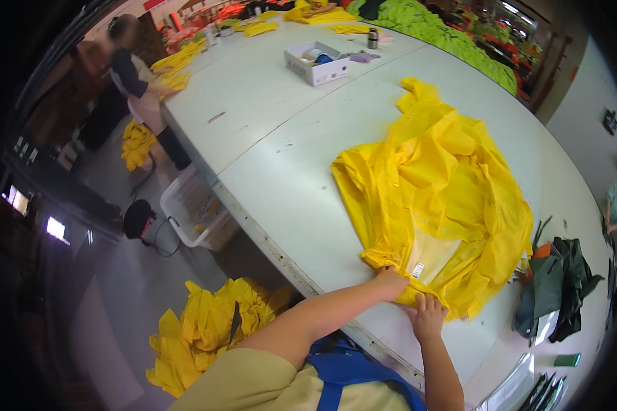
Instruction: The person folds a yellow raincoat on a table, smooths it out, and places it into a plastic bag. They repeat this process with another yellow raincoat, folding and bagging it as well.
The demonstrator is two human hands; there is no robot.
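A yellow garment point(452, 178) of thin, shiny fabric, perhaps a raincoat, lies rumpled on the pale table point(274, 185) in front of me. A whitish panel with a small white label point(419, 270) shows within its near part. My left hand point(393, 283) is closed on the garment's near edge, just left of the label. Close beside it, my right hand point(428, 316) grips the same edge, fingers on top of the fabric. The undersides of both hands' grips are hidden.
A white box point(315, 68) of small items and a dark bottle point(372, 38) stand farther back. Yellow fabric point(206, 329) is heaped below the table's left edge, near a clear plastic bin point(199, 205). Dark green garments point(562, 288) lie at right. A person point(140, 89) stands far left.
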